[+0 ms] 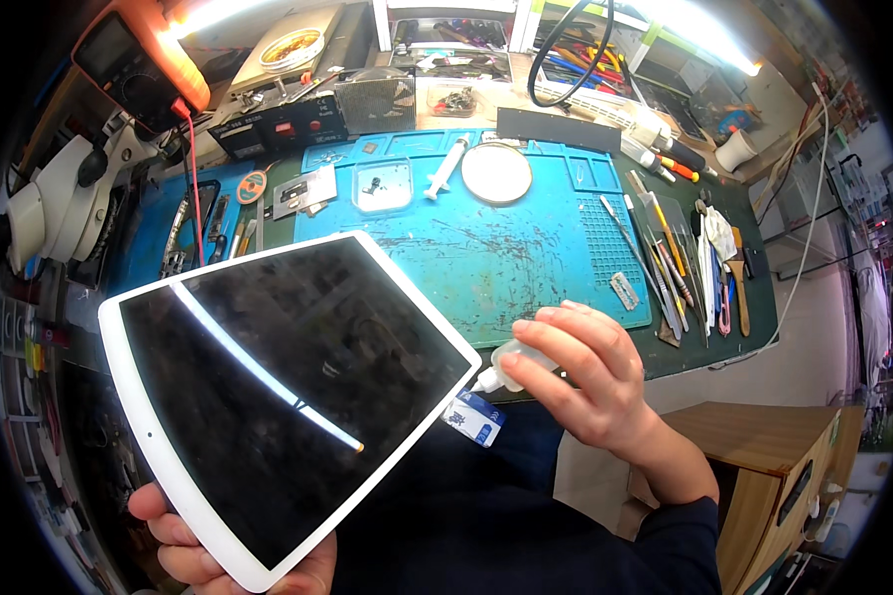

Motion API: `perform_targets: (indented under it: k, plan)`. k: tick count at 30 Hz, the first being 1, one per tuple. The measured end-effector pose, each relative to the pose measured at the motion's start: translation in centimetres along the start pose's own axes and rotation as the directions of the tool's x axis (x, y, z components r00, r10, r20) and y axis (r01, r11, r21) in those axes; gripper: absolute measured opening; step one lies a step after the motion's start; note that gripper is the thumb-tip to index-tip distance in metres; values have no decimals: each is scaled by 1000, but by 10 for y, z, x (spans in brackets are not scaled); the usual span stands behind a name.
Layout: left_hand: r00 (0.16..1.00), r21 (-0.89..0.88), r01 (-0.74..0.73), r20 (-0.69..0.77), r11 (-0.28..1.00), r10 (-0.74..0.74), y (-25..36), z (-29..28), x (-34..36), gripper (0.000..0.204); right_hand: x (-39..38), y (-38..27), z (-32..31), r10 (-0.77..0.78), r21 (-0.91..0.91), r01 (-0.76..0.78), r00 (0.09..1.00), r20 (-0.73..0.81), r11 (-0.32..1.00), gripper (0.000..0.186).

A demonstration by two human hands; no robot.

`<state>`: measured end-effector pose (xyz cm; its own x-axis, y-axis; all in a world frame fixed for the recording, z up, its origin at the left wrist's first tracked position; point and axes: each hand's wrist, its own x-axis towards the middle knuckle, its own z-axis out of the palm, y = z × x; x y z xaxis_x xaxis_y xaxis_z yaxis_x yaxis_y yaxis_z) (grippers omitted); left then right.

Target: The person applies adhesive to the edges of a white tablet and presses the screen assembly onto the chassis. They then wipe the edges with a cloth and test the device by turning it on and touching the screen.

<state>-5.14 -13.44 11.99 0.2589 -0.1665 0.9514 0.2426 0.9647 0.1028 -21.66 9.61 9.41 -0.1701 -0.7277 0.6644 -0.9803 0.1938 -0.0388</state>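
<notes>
A white-framed tablet (298,397) with a dark screen is tilted up in front of me, a bright streak of light reflected across its glass. My left hand (193,545) is closed around its near lower corner, fingers at the edge and partly hidden behind it. To the right, my right hand (590,372) is closed on a small translucent squeeze bottle (521,359), held between thumb and fingers. The bottle's white nozzle points left at the tablet's right edge, close to the corner. Just below hangs a blue-and-white printed label or packet (476,419); what it belongs to is unclear.
Behind the tablet lies a blue work mat (446,263) with a round tin (496,174), a syringe (448,167) and a clear tray (382,185). Tweezers, brushes and a blade (624,292) lie right. An orange multimeter (134,64) and a microscope (60,203) stand left.
</notes>
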Motion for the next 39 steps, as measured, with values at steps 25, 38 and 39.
perform_targets:
  k: [25, 38, 39]
  plan:
    - [864, -56, -108, 489, 993, 122, 4, 51, 45, 27, -12, -30, 9, 345, 497, -249, 932, -111, 832, 37]
    - [902, -34, -100, 420, 994, 105, 9, 65, 41, 30, -13, -34, 32, 360, 499, -188, 892, -273, 846, 25]
    - [904, -33, -94, 417, 995, 99, 10, 66, 41, 31, -14, -34, 33, 361, 502, -189, 892, -271, 844, 26]
